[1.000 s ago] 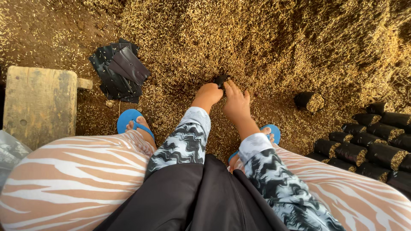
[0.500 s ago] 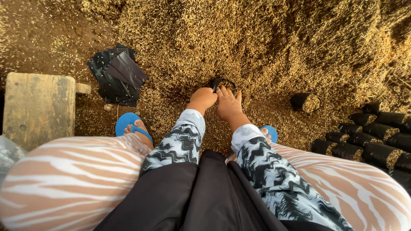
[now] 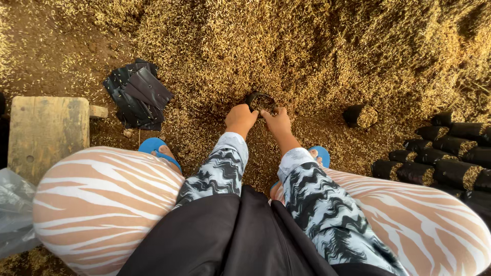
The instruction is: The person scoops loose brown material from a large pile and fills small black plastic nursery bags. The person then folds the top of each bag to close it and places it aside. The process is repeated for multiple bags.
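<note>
My left hand and my right hand both grip the rim of a small black plastic bag, holding its mouth open against the big heap of rice husk. Some husk lies inside the bag's mouth. The hands sit side by side on the ground between my knees, fingers curled round the bag's edge. Patterned sleeves cover both forearms.
A stack of flat empty black bags lies to the left, beside a wooden block. One filled bag lies alone at right; several filled bags are piled at the far right. Blue sandals flank my hands.
Both hands have drawn the black bag's mouth wide open at the foot of the husk heap; a second ago it was a small closed bundle between the fingers.
</note>
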